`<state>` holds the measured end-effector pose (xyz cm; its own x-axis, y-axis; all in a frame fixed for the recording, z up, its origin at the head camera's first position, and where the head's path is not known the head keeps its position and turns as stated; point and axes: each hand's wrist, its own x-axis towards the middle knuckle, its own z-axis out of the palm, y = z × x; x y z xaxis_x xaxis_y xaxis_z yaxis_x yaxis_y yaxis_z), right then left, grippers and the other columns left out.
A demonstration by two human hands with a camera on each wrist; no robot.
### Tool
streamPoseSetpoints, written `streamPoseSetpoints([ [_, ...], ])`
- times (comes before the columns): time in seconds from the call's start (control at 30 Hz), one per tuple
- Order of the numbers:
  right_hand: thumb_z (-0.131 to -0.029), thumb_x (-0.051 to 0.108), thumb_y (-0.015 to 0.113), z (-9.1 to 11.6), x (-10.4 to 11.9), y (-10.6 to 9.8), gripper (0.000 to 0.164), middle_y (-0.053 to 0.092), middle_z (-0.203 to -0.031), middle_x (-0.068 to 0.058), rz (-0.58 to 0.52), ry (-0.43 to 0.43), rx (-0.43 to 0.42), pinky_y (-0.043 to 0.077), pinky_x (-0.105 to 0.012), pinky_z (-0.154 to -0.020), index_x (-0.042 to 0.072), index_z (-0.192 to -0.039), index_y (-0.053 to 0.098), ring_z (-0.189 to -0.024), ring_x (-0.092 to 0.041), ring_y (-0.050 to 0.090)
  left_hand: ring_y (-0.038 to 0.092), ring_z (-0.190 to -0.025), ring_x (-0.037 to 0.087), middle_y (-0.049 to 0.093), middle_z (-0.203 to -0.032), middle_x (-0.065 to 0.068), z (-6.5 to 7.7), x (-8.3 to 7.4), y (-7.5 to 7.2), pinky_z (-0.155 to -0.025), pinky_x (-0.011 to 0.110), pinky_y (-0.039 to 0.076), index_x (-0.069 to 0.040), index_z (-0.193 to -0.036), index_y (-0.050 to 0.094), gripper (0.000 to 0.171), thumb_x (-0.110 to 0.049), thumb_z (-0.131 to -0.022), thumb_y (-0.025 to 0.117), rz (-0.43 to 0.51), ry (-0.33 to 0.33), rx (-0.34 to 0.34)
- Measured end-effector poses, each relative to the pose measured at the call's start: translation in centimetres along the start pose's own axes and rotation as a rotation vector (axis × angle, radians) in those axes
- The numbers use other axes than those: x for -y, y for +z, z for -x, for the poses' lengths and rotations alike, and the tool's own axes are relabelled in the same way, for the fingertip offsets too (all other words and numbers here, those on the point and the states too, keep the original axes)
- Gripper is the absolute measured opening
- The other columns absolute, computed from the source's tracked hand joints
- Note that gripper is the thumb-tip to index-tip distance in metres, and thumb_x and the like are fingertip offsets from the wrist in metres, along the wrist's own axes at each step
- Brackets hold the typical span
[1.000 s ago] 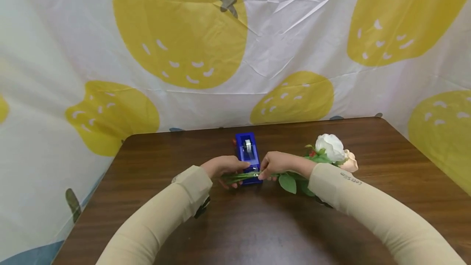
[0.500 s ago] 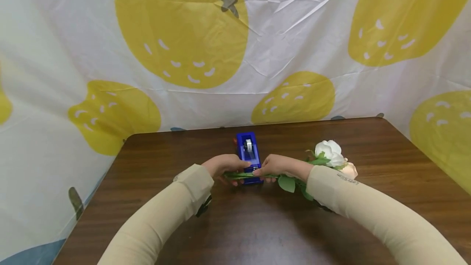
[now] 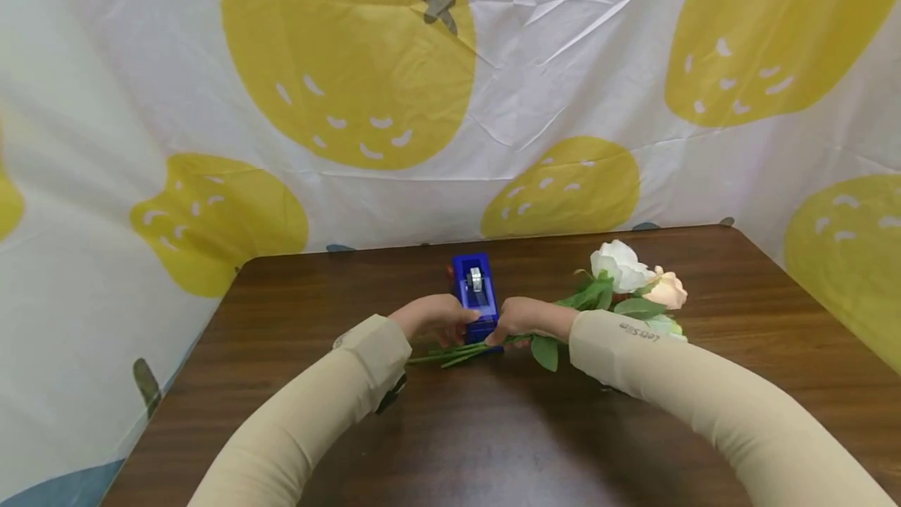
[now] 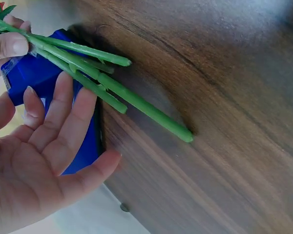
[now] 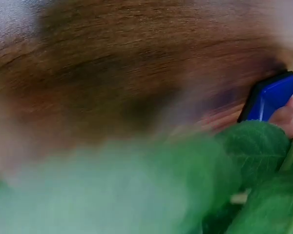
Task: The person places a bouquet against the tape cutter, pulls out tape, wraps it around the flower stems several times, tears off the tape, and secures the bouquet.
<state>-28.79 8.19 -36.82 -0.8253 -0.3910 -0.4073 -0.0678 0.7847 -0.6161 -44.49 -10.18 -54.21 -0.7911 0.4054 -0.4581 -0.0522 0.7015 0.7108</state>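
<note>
Thumb and finger of my right hand [image 3: 524,319] pinch a bunch of artificial flowers by its green stems [image 4: 136,105]. A strip of clear tape [image 4: 33,50] shows on the stems beside those fingertips. The white bloom [image 3: 619,266] and peach bloom [image 3: 667,289] lie off to the right, past the wrist. My left hand [image 4: 44,156] has its palm turned up and fingers loosely spread, fingertips right by the stems. Behind both hands stands a blue tape dispenser [image 3: 461,266] with a tape roll [image 3: 475,280]; the left thumb overlaps its front end in the head view.
Everything is over a dark brown wooden table [image 3: 338,288]. A white curtain [image 3: 394,210] with yellow fruit prints hangs along its back edge. Something small and red [image 3: 450,271] sits at the dispenser's left side. Green leaves [image 5: 256,141] block much of the right wrist view.
The left hand has let go of the stems, whose cut ends now show below it. The bunch has turned, its blooms rising away toward the back and the stem ends dropping nearer.
</note>
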Motion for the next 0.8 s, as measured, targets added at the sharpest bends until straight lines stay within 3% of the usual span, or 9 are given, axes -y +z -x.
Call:
streamPoseSetpoints([
  [0.07, -0.079, 0.012, 0.069, 0.0, -0.1, 0.1, 0.021, 0.052, -0.055, -0.002, 0.012, 0.006, -0.002, 0.033, -0.02, -0.043, 0.007, -0.063, 0.056, -0.041, -0.008, 0.037, 0.064, -0.068, 0.023, 0.063, -0.079, 0.009, 1.5, -0.9, 0.2, -0.057, 0.04, 0.051, -0.006, -0.091, 0.058, 0.05, -0.056, -0.083, 0.056, 0.01, -0.006, -0.001],
  [0.3, -0.079, 0.015, 0.07, 0.1, 0.1, 0.0, 0.021, 0.053, -0.056, -0.002, 0.024, 0.039, -0.019, 0.035, -0.02, -0.043, 0.008, -0.064, 0.056, -0.043, -0.009, 0.04, 0.063, -0.09, 0.033, 0.067, -0.099, 0.017, 20.0, -13.6, 1.2, -0.084, 0.052, 0.042, 0.001, -0.101, 0.06, 0.042, -0.037, -0.095, 0.044, -0.148, -0.113, -0.102],
  [0.37, -0.079, 0.015, 0.07, 0.0, 0.1, 0.0, 0.021, 0.052, -0.056, -0.002, 0.018, 0.044, -0.01, 0.035, -0.019, -0.043, 0.008, -0.064, 0.056, -0.044, -0.009, 0.04, 0.061, -0.096, 0.035, 0.064, -0.104, 0.021, 22.6, -15.6, 1.4, -0.088, 0.051, 0.04, 0.005, -0.104, 0.059, 0.042, -0.032, -0.097, 0.041, -0.127, -0.124, -0.103],
  [0.5, -0.079, 0.013, 0.069, -0.1, 0.2, -0.1, 0.02, 0.052, -0.057, -0.002, 0.011, 0.047, 0.018, 0.035, -0.02, -0.044, 0.006, -0.066, 0.056, -0.044, -0.009, 0.041, 0.062, -0.094, 0.033, 0.066, -0.102, 0.017, 22.6, -15.7, 1.4, -0.088, 0.052, 0.04, 0.003, -0.102, 0.059, 0.042, -0.033, -0.098, 0.038, -0.167, -0.128, -0.101],
  [0.57, -0.079, 0.012, 0.068, -0.3, 0.2, -0.1, 0.019, 0.053, -0.057, -0.003, 0.016, 0.047, 0.031, 0.035, -0.02, -0.044, 0.006, -0.066, 0.056, -0.045, -0.009, 0.041, 0.065, -0.083, 0.029, 0.069, -0.091, 0.01, 15.8, -11.0, 1.0, -0.078, 0.054, 0.042, -0.005, -0.096, 0.061, 0.046, -0.046, -0.095, 0.041, -0.171, -0.132, -0.094],
  [0.6, -0.079, 0.012, 0.068, -0.3, 0.3, -0.1, 0.019, 0.053, -0.057, -0.003, 0.026, 0.045, 0.034, 0.035, -0.019, -0.044, 0.005, -0.066, 0.056, -0.045, -0.009, 0.041, 0.066, -0.078, 0.026, 0.069, -0.087, 0.006, 13.5, -9.5, 0.8, -0.074, 0.054, 0.042, -0.008, -0.094, 0.061, 0.046, -0.05, -0.093, 0.042, -0.172, -0.136, -0.075],
  [0.63, -0.079, 0.012, 0.068, -0.3, 0.3, -0.2, 0.019, 0.053, -0.057, -0.002, 0.036, 0.042, 0.039, 0.035, -0.019, -0.044, 0.005, -0.066, 0.056, -0.045, -0.009, 0.041, 0.066, -0.077, 0.027, 0.069, -0.086, 0.006, 12.7, -9.1, 0.7, -0.074, 0.055, 0.042, -0.008, -0.093, 0.061, 0.046, -0.051, -0.092, 0.044, -0.167, -0.147, -0.069],
  [0.73, -0.08, 0.013, 0.067, -0.3, 0.5, -0.3, 0.018, 0.054, -0.058, -0.002, 0.071, 0.038, 0.054, 0.035, -0.019, -0.045, 0.005, -0.067, 0.057, -0.045, -0.009, 0.042, 0.066, -0.078, 0.028, 0.07, -0.088, 0.008, 12.8, -9.2, 0.7, -0.075, 0.055, 0.042, -0.008, -0.094, 0.061, 0.045, -0.05, -0.092, 0.044, -0.181, -0.152, -0.072],
  [0.8, -0.081, 0.013, 0.066, -0.3, 0.8, -0.4, 0.019, 0.054, -0.058, -0.002, 0.1, 0.04, 0.069, 0.035, -0.018, -0.045, 0.005, -0.067, 0.057, -0.046, -0.008, 0.042, 0.065, -0.087, 0.031, 0.068, -0.096, 0.014, 18.5, -13.1, 1.1, -0.083, 0.053, 0.042, -0.002, -0.098, 0.059, 0.041, -0.038, -0.097, 0.041, -0.197, -0.152, -0.083],
])
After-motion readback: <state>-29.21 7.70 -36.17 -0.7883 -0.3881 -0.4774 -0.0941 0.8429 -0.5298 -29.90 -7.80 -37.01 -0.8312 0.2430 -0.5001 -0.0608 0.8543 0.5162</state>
